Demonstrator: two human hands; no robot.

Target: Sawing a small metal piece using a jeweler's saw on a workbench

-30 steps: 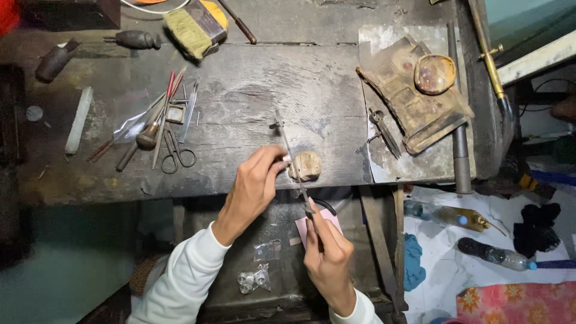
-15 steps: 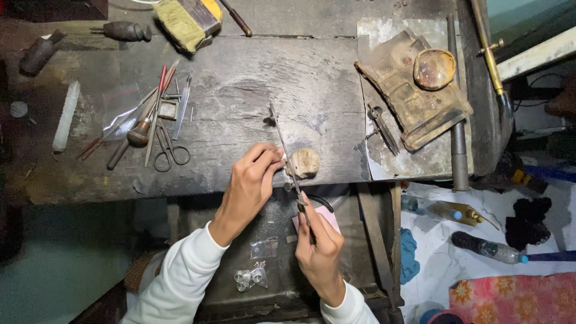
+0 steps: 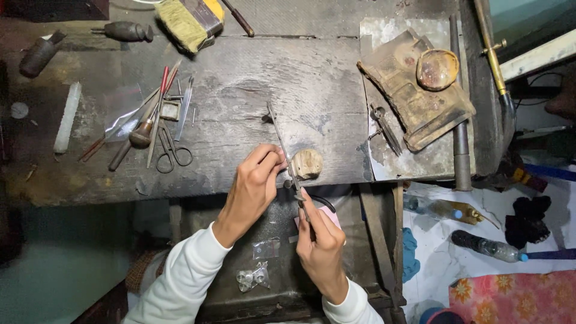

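Note:
My right hand (image 3: 321,240) grips the handle of a thin metal file (image 3: 282,147) that slants up and away over the worn wooden workbench (image 3: 240,78). My left hand (image 3: 255,183) pinches a tiny piece against the file, just left of a small wooden bench peg (image 3: 309,163) at the bench's front edge. The piece itself is too small to make out. Both arms wear white sleeves.
Scissors (image 3: 171,153), tweezers and several hand tools (image 3: 144,123) lie at the left. A brush (image 3: 189,21) sits at the back. A worn block with a round dish (image 3: 435,69) stands at the right. Small plastic bags (image 3: 255,273) lie in the drawer below. Bottles (image 3: 489,246) lie on the floor at right.
The file has slid forward and up across the bench, and my right hand has followed it. My left hand stays pinched by the peg.

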